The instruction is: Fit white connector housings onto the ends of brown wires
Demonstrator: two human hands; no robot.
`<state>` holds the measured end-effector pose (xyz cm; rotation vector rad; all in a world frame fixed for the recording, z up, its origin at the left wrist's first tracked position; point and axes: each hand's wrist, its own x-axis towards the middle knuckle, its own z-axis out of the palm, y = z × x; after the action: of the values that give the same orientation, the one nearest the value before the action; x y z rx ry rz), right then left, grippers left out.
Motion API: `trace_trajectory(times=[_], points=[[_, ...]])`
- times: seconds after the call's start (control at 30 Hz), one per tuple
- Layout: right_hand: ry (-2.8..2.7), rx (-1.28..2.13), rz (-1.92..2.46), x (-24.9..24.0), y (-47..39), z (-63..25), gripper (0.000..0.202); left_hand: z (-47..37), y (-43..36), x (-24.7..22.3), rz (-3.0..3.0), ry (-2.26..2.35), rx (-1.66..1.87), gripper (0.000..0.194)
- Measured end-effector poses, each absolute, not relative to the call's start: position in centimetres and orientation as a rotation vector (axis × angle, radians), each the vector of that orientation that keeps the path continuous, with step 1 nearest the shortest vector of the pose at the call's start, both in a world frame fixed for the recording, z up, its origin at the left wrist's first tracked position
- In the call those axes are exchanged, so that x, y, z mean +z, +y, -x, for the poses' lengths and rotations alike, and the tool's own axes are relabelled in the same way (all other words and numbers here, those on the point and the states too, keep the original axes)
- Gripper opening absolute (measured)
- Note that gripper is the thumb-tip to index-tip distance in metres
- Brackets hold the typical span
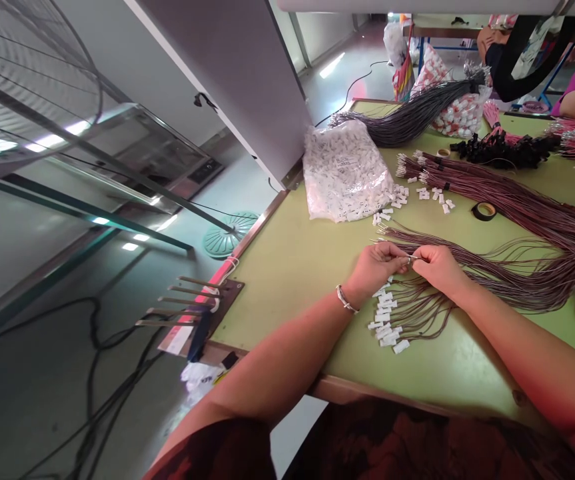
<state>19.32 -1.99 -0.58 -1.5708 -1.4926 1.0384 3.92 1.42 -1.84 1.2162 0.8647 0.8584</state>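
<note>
My left hand (378, 268) is closed in a pinch, with a small white connector mostly hidden by its fingers. Just to the right, my right hand (438, 268) pinches a thin wire (415, 258) whose end meets the left fingertips. Under both hands spreads a bundle of brown wires (527, 283). Nearer to me, several of its wires end in white connectors (386, 313) laid in a rough row on the green table (277, 280). Bare wire ends (381, 231) of the same bundle lie just beyond my hands.
A clear bag of white connectors (344, 170) lies beyond my left hand, loose connectors (437, 195) beside it. Further right are a black tape roll (484, 211), more brown wires (507, 190) and black-ended pink wires (512, 148). A pronged rack (202, 307) edges the table's left. Another person sits at far right.
</note>
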Motion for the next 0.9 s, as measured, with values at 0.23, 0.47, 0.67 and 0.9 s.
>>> trace_trajectory(times=[0.23,0.47,0.67,0.9], points=[[-1.373,1.169,1.525,-0.7,-1.9,-19.7,0.015,-3.4,2.0,-2.0,-1.199,0.838,0.9,0.02],[-1.298,1.254,1.528,-0.9,-1.7,-19.7,0.014,-3.1,2.0,-1.8,-1.255,0.805,0.898,0.021],[-1.307,1.293,1.535,-1.2,-1.4,-20.0,0.015,-2.4,2.2,-1.5,-1.25,0.777,0.74,0.028],[-1.397,1.248,1.566,-1.0,-1.3,-19.8,0.016,-2.8,1.8,-1.8,-1.15,0.822,0.828,0.024]])
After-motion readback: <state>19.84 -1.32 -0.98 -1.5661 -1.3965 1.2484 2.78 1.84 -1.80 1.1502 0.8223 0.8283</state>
